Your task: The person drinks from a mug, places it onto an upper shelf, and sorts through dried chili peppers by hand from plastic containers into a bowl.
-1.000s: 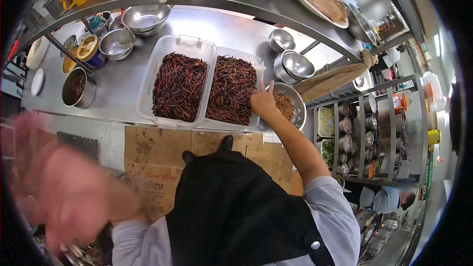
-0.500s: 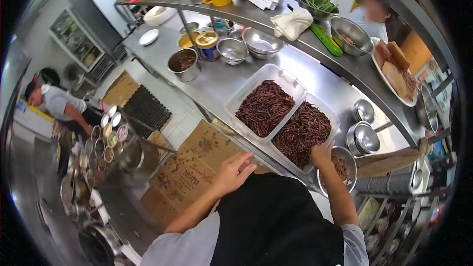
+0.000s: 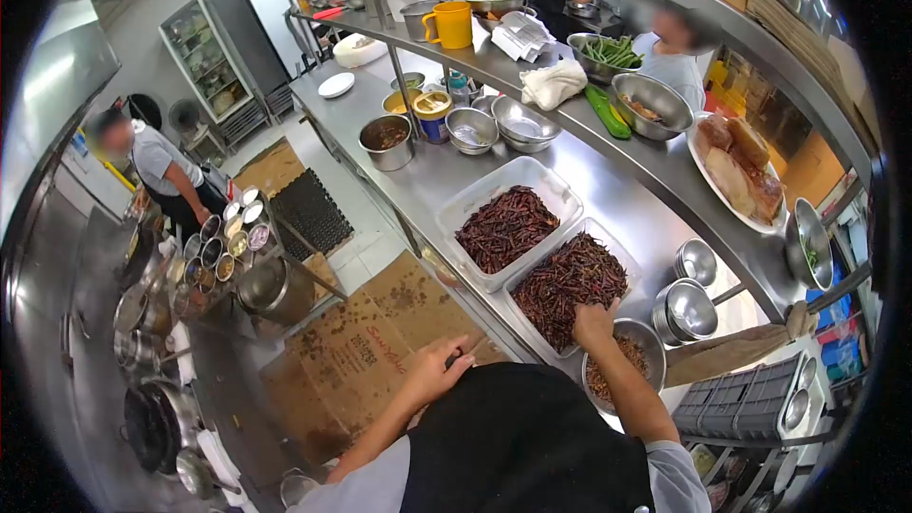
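Note:
Two white plastic tubs stand side by side on the steel table, one with dark dried chillies (image 3: 507, 228), the other with redder dried chillies (image 3: 570, 280). My right hand (image 3: 596, 323) reaches into the near edge of the second pile, its fingertips partly hidden among the chillies. Beside it sits a steel colander (image 3: 649, 342) holding small brown bits, partly under my forearm. My left hand (image 3: 437, 368) hovers in front of my apron, off the table, fingers curled around something small and dark that I cannot make out.
A steel pot (image 3: 388, 154), a blue tin (image 3: 433, 123) and metal bowls (image 3: 524, 123) stand farther back on the table. Overhead runs a shelf with a yellow jug (image 3: 454, 26), a cloth (image 3: 554, 85) and a meat platter (image 3: 701, 166). At the left, a person stands by containers.
My left hand, blurred and far left at first, came in front of the apron and its fingers have curled. My right hand moved from the tub's edge into the chillies. The view turned left.

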Available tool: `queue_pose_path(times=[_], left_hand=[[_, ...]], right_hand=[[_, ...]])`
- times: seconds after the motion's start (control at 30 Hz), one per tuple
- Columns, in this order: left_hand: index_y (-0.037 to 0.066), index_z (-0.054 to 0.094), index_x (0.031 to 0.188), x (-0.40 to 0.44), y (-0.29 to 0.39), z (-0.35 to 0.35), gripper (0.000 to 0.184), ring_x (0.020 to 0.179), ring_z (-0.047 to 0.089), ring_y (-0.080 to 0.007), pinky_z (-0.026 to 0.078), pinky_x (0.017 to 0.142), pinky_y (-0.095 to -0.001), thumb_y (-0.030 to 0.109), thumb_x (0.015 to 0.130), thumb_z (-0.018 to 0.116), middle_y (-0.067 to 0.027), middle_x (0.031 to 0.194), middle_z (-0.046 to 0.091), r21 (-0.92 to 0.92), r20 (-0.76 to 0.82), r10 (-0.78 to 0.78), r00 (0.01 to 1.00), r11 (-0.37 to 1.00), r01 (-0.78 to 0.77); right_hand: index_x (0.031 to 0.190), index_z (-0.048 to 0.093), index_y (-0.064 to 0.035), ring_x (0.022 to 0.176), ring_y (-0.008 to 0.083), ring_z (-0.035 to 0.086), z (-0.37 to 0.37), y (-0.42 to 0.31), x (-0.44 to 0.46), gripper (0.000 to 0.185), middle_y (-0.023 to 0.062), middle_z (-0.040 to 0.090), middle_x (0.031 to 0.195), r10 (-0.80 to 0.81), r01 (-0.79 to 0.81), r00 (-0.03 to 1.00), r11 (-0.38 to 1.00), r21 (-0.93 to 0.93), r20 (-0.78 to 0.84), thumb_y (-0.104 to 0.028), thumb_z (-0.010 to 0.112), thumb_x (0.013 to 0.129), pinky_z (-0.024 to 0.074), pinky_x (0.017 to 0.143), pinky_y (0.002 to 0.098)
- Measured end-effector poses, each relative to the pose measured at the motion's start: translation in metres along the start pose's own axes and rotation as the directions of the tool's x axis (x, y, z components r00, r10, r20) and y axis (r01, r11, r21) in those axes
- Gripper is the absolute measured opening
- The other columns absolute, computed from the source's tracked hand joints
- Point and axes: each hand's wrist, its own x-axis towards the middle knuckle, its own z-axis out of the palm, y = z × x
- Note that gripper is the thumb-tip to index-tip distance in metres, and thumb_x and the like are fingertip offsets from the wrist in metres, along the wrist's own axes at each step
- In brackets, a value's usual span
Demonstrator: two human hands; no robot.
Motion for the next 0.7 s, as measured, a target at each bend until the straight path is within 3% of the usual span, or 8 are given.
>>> queue_pose_path(times=[0.07, 0.17, 0.27, 0.37, 0.47, 0.57, 0.63, 0.7], left_hand=[[0.004, 0.065, 0.125, -0.002, 0.002, -0.001, 0.04, 0.089, 0.069, -0.0355, 0.055, 0.08, -0.0422, 0.029, 0.094, 0.068, -0.0181, 0.098, 0.069, 0.056, -0.014, 0.004, 1.0, 0.998, -0.004], [0.004, 0.065, 0.125, 0.001, 0.014, -0.004, 0.04, 0.092, 0.069, -0.0365, 0.055, 0.083, -0.0431, 0.031, 0.095, 0.066, -0.0187, 0.102, 0.069, 0.089, 0.044, -0.097, 0.994, 0.992, 0.093], [0.007, 0.066, 0.127, 0.002, 0.011, 0.006, 0.042, 0.095, 0.069, -0.0321, 0.055, 0.082, -0.0417, 0.034, 0.095, 0.068, -0.0153, 0.102, 0.07, 0.058, 0.048, -0.034, 0.998, 0.998, 0.032], [0.004, 0.065, 0.126, 0.006, 0.007, 0.003, 0.043, 0.103, 0.067, -0.0381, 0.053, 0.091, -0.0448, 0.034, 0.096, 0.064, -0.0207, 0.116, 0.068, 0.078, 0.112, -0.048, 0.993, 0.996, 0.04], [0.002, 0.065, 0.126, 0.009, -0.008, 0.003, 0.045, 0.105, 0.066, -0.0392, 0.052, 0.092, -0.0451, 0.036, 0.096, 0.063, -0.0207, 0.118, 0.068, 0.063, 0.103, -0.006, 0.995, 0.998, -0.001], [0.006, 0.063, 0.13, 0.024, -0.026, -0.005, 0.048, 0.105, 0.068, -0.0356, 0.053, 0.094, -0.0444, 0.039, 0.096, 0.064, -0.0202, 0.122, 0.068, 0.044, 0.173, -0.004, 0.985, 0.999, -0.004], [0.006, 0.062, 0.131, 0.041, -0.031, -0.02, 0.048, 0.106, 0.068, -0.0364, 0.053, 0.094, -0.0448, 0.038, 0.096, 0.063, -0.0206, 0.122, 0.067, 0.074, 0.212, 0.01, 0.977, 0.997, -0.026], [0.006, 0.062, 0.132, 0.061, -0.034, -0.03, 0.048, 0.107, 0.067, -0.0371, 0.053, 0.095, -0.0452, 0.037, 0.097, 0.063, -0.0209, 0.123, 0.067, 0.087, 0.251, 0.021, 0.968, 0.995, -0.044]], right_hand=[[0.116, 0.07, -0.0102, 0.099, 0.0344, 0.069, -0.001, 0.0, 0.007, 0.034, 0.0157, 0.073, 0.089, 0.047, -0.034, 0.989, 0.995, -0.097, 0.137, -0.011, 0.061, 0.083, 0.022, 0.113, 0.0709], [0.116, 0.07, -0.0113, 0.102, 0.0344, 0.068, -0.008, -0.002, 0.011, 0.035, 0.0152, 0.074, 0.094, 0.049, -0.028, 0.977, 0.994, -0.104, 0.21, -0.015, 0.062, 0.083, 0.0238, 0.112, 0.0716], [0.111, 0.07, -0.0119, 0.103, 0.0349, 0.068, -0.008, -0.007, 0.003, 0.03, 0.0147, 0.074, 0.095, 0.034, -0.035, 0.999, 0.997, 0.064, 0.014, -0.017, 0.064, 0.082, 0.025, 0.11, 0.072], [0.105, 0.071, -0.0083, 0.095, 0.0356, 0.068, 0.003, -0.005, -0.002, 0.024, 0.0141, 0.073, 0.092, -0.02, 0.022, 0.998, 0.999, 0.025, -0.059, -0.014, 0.058, 0.085, 0.0238, 0.108, 0.0736], [0.102, 0.07, -0.011, 0.096, 0.0372, 0.069, 0.017, 0.001, 0.001, 0.022, 0.0148, 0.073, 0.089, 0.036, -0.036, 0.995, 0.999, -0.003, -0.092, -0.016, 0.063, 0.081, 0.0281, 0.109, 0.07], [0.096, 0.072, -0.0111, 0.095, 0.0375, 0.07, 0.01, -0.004, 0.006, 0.019, 0.0153, 0.074, 0.091, 0.108, -0.109, 0.993, 0.994, 0.013, 0.054, -0.016, 0.062, 0.081, 0.0294, 0.108, 0.0683], [0.093, 0.073, -0.0074, 0.099, 0.0365, 0.07, 0.014, -0.009, 0.012, 0.018, 0.0167, 0.074, 0.095, 0.134, -0.135, 0.986, 0.991, 0.004, 0.099, -0.014, 0.059, 0.085, 0.0225, 0.11, 0.0736], [0.091, 0.076, -0.0102, 0.096, 0.0375, 0.07, 0.003, -0.018, 0.009, 0.02, 0.0166, 0.074, 0.095, 0.176, -0.176, 0.979, 0.984, -0.01, 0.106, -0.018, 0.062, 0.08, 0.0289, 0.109, 0.0666]])
